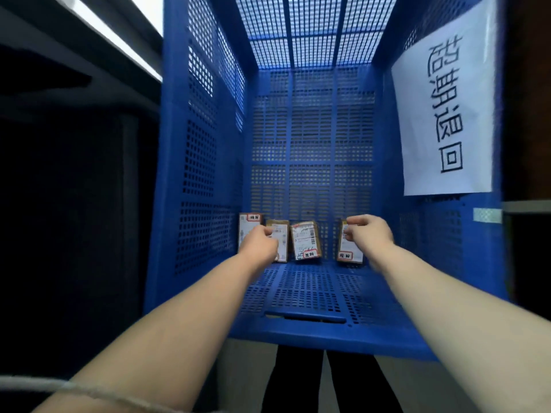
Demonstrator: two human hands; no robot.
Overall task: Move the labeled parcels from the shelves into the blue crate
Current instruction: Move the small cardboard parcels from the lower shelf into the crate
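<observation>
I see four parcels upright in the crate (205,174), sign (444,108) reading 超期退回, my left hand (258,245) gripping the second parcel (280,244), my right hand (369,231) gripping the end parcel (348,248), one parcel (305,239) between my hands, one parcel (247,231) left of both.

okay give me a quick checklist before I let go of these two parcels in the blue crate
1. Both parcels inside the blue crate: ok.
2. Left hand on the second parcel from the left, closed on it: ok.
3. Right hand on the rightmost parcel: ok.
4. Rightmost parcel's bottom edge down on the crate surface: cannot tell, slightly blurred.
5. Middle parcel and leftmost parcel clear of your hands: middle ok, leftmost partly hidden by the left hand.
6. Labels facing you: ok.
</observation>
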